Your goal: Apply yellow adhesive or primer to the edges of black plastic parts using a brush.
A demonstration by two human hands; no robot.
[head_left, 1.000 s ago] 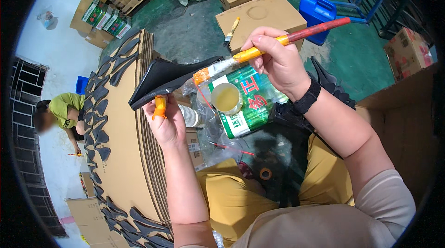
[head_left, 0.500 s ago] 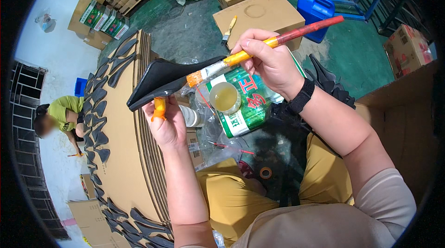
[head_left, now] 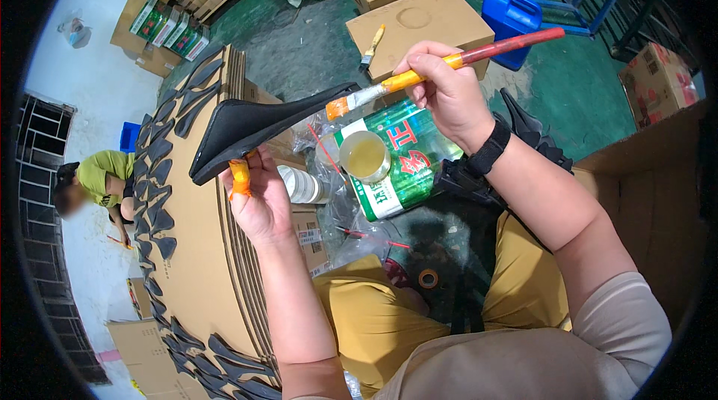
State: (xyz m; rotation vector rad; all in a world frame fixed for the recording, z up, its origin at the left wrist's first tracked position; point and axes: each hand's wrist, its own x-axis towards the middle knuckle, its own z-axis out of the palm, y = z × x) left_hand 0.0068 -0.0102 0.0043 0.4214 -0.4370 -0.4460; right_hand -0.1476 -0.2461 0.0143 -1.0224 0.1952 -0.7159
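My left hand (head_left: 263, 202), with orange tape round one finger, grips a black bicycle saddle piece (head_left: 250, 127) from below. The piece is held up in the air, its wide end to the left and its narrow nose toward the right. In my closed right hand (head_left: 449, 97) is a long paintbrush (head_left: 419, 78) with a red and yellow handle. Its orange-stained bristles are close to the nose of the piece; whether they touch I cannot tell. Below the brush, a cup of yellowish liquid (head_left: 365, 157) stands on a green and white tin (head_left: 419, 153).
Many similar black pieces lie along a cardboard stack (head_left: 202, 213) to my left. Other brushes rest on brown boxes (head_left: 419, 26) ahead, beside a blue jerrycan (head_left: 511, 22). A person (head_left: 105, 183) crouches at far left. An open carton (head_left: 643, 175) stands at my right.
My left hand has moved left and tilted the saddle piece, showing more of its black upper face. The brush has shifted right, away from the middle of the piece toward its nose.
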